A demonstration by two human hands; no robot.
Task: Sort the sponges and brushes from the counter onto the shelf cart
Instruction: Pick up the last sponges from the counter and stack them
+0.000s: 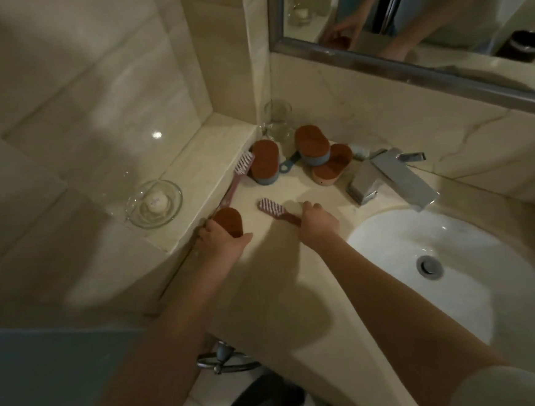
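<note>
Left hand (221,243) grasps a sponge (228,220) by the ledge (193,176), curled round it for lifting; right hand (318,223) clasps a brush (273,207) by its handle. Farther off, a second brush (243,168) and three sponges (264,164) crowd the desk (280,266) corner. The faucet (389,177) and sink (458,284) hem the right; nearer desk lies open. Shelf cart unseen.

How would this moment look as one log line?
left hand: grips sponge | right hand: grips brush | place: counter
</note>
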